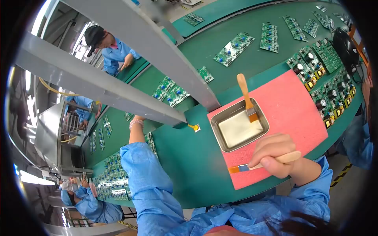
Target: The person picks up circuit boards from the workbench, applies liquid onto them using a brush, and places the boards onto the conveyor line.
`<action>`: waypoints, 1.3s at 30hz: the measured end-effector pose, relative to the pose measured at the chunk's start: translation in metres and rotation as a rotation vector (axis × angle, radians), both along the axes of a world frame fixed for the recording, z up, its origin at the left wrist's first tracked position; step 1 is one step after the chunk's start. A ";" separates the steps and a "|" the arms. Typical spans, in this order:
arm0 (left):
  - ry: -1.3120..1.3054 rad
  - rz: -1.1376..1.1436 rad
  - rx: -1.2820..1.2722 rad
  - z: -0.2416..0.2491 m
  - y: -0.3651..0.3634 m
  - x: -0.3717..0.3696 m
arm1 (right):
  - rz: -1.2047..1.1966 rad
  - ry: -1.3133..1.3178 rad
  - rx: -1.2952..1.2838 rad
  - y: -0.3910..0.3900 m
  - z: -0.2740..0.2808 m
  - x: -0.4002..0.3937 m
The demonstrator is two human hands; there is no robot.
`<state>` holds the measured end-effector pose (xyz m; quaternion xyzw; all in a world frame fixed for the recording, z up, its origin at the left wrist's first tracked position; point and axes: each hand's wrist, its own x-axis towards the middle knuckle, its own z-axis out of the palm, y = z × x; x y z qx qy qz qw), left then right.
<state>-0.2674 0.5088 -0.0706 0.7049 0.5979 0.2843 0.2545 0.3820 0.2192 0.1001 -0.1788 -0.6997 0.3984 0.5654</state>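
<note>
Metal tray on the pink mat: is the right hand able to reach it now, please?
Probably yes: the right hand, holding a brush, is just beside the metal tray, with nothing visible between them.

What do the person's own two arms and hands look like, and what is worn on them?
Both arms have loose, wrinkled light-blue sleeves that end short of the wrists. The left wrist has a pale pink bracelet. The right hand shows no glove. The left hand is mostly hidden by a grey beam.
</note>
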 end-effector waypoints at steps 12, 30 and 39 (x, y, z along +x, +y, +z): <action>1.138 0.253 0.672 0.211 -0.202 0.155 | -0.138 -0.117 0.176 -0.001 -0.008 -0.009; 0.771 0.097 0.341 0.180 -0.501 0.246 | -0.018 -0.253 -0.170 0.008 0.002 0.003; 0.502 -0.201 -0.026 0.167 -0.522 0.306 | -0.118 -0.507 -0.196 0.018 0.003 0.005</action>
